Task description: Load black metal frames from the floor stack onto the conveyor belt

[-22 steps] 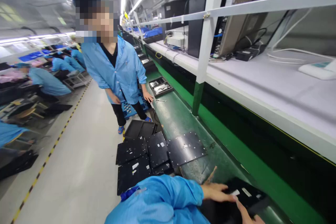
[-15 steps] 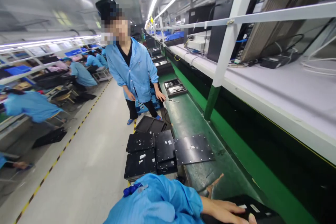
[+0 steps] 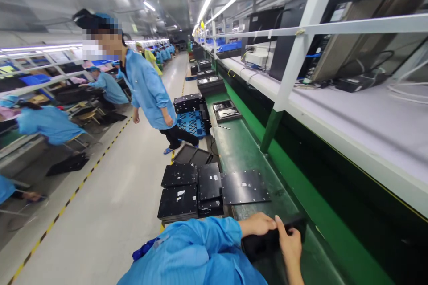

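Low in the frame, right of centre, a black piece sits at the left hand and the right hand, over the green surface. The grip is half curled on both sides, fingers bent and tips close together by the piece's upper part; whether either hand has closed on it I cannot tell, since knuckles and shade hide the contact. A slip seems the likeliest trouble: if only fingertips bear on it, the piece could tilt or pinch a finger beneath. Pushed up the frame, it might knock the flat black panel lying near; that panel reaches the surface's left edge, so a leftward shove could send it onto the black stacks. Room is tight toward the left, where the blue sleeve crowds in, and toward the right, where the surface's edge runs close to the right hand. The longest open stretch runs from the panel up to the shallow tray at upper centre, with a thin tool just before it.
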Motion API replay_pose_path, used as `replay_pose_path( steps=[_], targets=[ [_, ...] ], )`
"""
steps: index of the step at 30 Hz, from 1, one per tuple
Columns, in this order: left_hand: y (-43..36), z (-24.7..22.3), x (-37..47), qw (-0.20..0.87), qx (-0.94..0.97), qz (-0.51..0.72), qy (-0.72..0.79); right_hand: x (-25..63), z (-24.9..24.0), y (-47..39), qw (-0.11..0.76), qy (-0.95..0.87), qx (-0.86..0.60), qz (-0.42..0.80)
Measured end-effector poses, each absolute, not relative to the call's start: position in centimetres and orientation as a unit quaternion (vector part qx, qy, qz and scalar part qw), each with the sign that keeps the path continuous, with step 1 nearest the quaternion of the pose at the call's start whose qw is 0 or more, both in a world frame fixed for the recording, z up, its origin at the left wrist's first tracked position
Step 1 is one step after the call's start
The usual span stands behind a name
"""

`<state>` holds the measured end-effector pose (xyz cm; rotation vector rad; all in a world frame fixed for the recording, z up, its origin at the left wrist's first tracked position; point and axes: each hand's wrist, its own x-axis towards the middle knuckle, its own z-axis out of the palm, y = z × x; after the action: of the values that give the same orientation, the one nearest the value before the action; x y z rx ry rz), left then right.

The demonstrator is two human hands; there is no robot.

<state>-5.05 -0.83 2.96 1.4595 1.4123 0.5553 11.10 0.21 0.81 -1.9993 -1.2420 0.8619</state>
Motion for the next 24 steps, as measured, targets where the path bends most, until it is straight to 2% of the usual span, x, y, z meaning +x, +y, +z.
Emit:
replay_pose_path(
  steps=[4, 8, 15, 20, 24],
  targets=[
    [0.3, 2.0, -7.1, 0.492, 0.529, 0.263, 0.639, 8.1, -0.1, 1.9, 0.302, -0.492, -0.757, 0.304],
    [0.9, 0.7, -8.7, 0.499, 0.489, 0.240, 0.674, 5.8, -1.0, 2.0, 0.312, -0.504, -0.756, 0.276],
    [0.3, -2.2, -10.9, 0.387, 0.527, 0.161, 0.739, 6.0, -1.4, 0.7, 0.360, -0.491, -0.716, 0.341],
    [0.8, -3.3, -9.8, 0.370, 0.512, 0.162, 0.758, 10.3, -0.4, -0.8, 0.437, -0.441, -0.693, 0.367],
    [3.6, -1.2, -11.0, 0.338, 0.532, 0.186, 0.754, 19.0, -1.3, -2.6, 0.497, -0.362, -0.693, 0.378]
  ],
)
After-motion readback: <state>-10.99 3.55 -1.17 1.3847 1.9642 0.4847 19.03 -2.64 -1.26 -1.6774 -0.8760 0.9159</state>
